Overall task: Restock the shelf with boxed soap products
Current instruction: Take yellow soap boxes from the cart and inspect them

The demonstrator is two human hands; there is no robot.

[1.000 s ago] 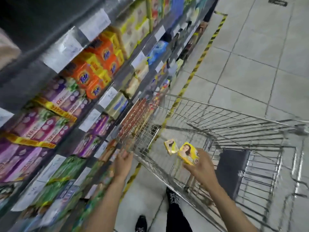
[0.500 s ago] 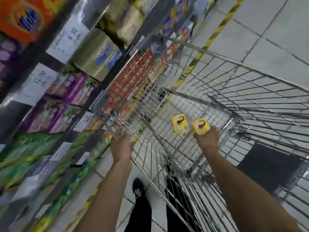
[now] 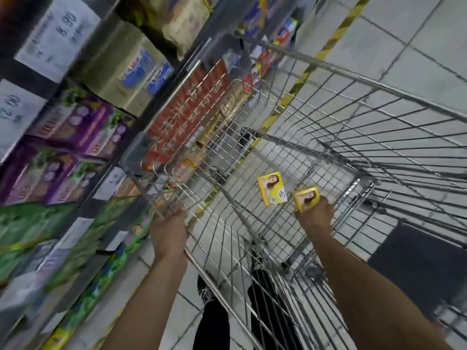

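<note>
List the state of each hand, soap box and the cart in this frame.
shopping cart: stands beside the shelf.
held soap box: closed, gripped by the right hand inside the cart.
loose soap box: closed, lying face up on the cart floor.
left hand: grips the cart's rim.
shelf: stocked with boxes.

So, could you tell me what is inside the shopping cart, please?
One yellow soap box lies on the cart's wire floor; the right hand, reaching in, grips a second yellow box. The forearm hides part of the floor.
</note>
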